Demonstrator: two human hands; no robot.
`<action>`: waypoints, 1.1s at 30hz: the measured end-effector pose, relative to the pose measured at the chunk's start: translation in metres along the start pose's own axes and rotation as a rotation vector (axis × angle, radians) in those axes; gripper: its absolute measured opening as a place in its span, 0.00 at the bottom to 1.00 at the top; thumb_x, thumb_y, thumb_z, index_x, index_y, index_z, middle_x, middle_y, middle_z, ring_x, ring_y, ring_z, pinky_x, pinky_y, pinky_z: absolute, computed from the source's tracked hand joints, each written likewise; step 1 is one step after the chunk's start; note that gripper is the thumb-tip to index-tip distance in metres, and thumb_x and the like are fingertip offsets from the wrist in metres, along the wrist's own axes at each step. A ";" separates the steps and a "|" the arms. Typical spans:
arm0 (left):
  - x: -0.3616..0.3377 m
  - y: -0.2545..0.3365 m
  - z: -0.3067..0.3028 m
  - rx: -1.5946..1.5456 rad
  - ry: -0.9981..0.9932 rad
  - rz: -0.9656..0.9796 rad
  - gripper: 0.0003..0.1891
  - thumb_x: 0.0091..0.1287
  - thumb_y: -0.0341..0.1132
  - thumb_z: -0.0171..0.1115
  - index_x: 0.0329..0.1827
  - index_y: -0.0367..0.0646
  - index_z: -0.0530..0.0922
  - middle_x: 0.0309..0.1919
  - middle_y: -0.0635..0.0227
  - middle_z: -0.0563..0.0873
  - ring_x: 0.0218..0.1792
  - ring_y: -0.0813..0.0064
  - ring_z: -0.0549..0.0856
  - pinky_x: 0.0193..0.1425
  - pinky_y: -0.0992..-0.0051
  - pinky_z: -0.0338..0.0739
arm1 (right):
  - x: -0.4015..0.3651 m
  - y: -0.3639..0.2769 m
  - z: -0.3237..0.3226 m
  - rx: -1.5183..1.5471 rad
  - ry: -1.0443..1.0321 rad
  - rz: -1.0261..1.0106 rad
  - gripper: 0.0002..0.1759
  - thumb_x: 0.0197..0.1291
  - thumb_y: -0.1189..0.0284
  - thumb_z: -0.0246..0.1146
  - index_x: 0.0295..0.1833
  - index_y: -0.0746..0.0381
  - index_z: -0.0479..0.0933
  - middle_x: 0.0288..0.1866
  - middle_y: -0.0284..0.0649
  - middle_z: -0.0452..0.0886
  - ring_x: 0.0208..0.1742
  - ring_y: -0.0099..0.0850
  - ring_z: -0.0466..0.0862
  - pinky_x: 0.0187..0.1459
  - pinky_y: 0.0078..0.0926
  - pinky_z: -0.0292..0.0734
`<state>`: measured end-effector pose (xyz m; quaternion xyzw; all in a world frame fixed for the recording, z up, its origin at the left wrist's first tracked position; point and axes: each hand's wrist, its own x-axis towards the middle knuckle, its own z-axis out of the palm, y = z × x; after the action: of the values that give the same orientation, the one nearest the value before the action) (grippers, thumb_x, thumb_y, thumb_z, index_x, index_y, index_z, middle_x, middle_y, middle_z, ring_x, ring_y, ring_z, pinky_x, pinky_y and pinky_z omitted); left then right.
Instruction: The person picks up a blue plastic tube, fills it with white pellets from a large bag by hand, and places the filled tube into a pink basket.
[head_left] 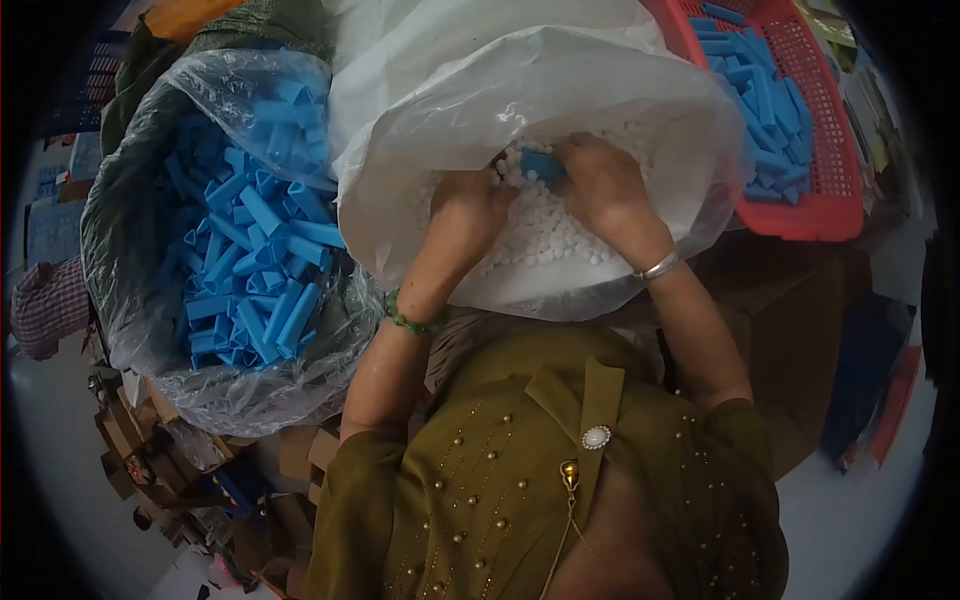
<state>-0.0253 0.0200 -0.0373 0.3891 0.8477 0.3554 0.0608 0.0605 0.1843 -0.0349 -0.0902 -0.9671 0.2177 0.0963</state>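
Both hands are inside a white plastic-lined bag (400, 130) of small white balls (545, 222). My right hand (605, 180) is closed on a blue triangular tube (541, 165), whose near end shows at the fingertips. Left of it, my left hand (474, 212) has its fingers curled down at the white balls. What those fingers hold, if anything, is hidden. A small gap separates the left hand from the tube.
To the left, a large clear-plastic-lined sack (125, 290) holds many blue tubes (255, 240). A red basket (835, 190) at the upper right holds more blue tubes (765, 100). Cardboard boxes (790, 340) stand at the right, and a checked sleeve (50, 308) shows far left.
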 end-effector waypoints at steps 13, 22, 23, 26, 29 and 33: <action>-0.012 0.042 -0.032 -0.372 0.085 0.096 0.17 0.54 0.18 0.69 0.47 0.37 0.82 0.37 0.70 0.83 0.34 0.81 0.79 0.36 0.79 0.75 | -0.026 -0.014 -0.030 0.600 -0.058 0.144 0.14 0.47 0.79 0.68 0.43 0.66 0.81 0.37 0.39 0.80 0.37 0.29 0.79 0.40 0.26 0.73; -0.013 0.039 -0.039 -0.497 0.020 0.034 0.19 0.54 0.23 0.71 0.50 0.38 0.82 0.44 0.62 0.85 0.47 0.71 0.82 0.50 0.75 0.75 | -0.035 -0.017 -0.031 0.853 -0.025 0.210 0.13 0.49 0.81 0.68 0.43 0.65 0.81 0.38 0.35 0.80 0.38 0.24 0.78 0.42 0.24 0.74; -0.011 0.044 -0.041 -0.400 0.048 0.126 0.18 0.54 0.27 0.72 0.49 0.39 0.83 0.46 0.62 0.85 0.49 0.68 0.82 0.53 0.72 0.76 | -0.036 -0.019 -0.032 0.893 -0.048 0.213 0.13 0.51 0.81 0.68 0.44 0.65 0.81 0.39 0.33 0.80 0.38 0.23 0.78 0.42 0.24 0.74; -0.017 0.038 -0.030 -0.692 -0.059 0.092 0.19 0.55 0.27 0.71 0.52 0.40 0.82 0.50 0.59 0.84 0.56 0.64 0.80 0.61 0.68 0.72 | -0.040 -0.028 -0.035 0.939 -0.114 0.188 0.13 0.54 0.81 0.66 0.48 0.65 0.81 0.42 0.32 0.80 0.42 0.23 0.78 0.45 0.24 0.74; -0.022 0.037 -0.025 -0.760 0.022 0.149 0.19 0.57 0.26 0.70 0.53 0.40 0.81 0.51 0.60 0.84 0.58 0.61 0.79 0.62 0.66 0.72 | -0.041 -0.022 -0.028 1.025 -0.115 0.100 0.16 0.60 0.76 0.65 0.54 0.66 0.78 0.49 0.34 0.80 0.49 0.24 0.78 0.51 0.25 0.73; -0.025 0.040 -0.030 -0.724 0.020 0.175 0.17 0.58 0.25 0.69 0.52 0.40 0.82 0.49 0.62 0.85 0.58 0.62 0.79 0.62 0.65 0.72 | -0.045 -0.015 -0.030 1.641 -0.244 0.199 0.29 0.67 0.60 0.62 0.65 0.69 0.70 0.59 0.40 0.76 0.60 0.28 0.75 0.61 0.27 0.70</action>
<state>0.0054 0.0033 0.0068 0.4098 0.6311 0.6399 0.1558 0.1083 0.1736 -0.0083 -0.0521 -0.4928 0.8685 0.0061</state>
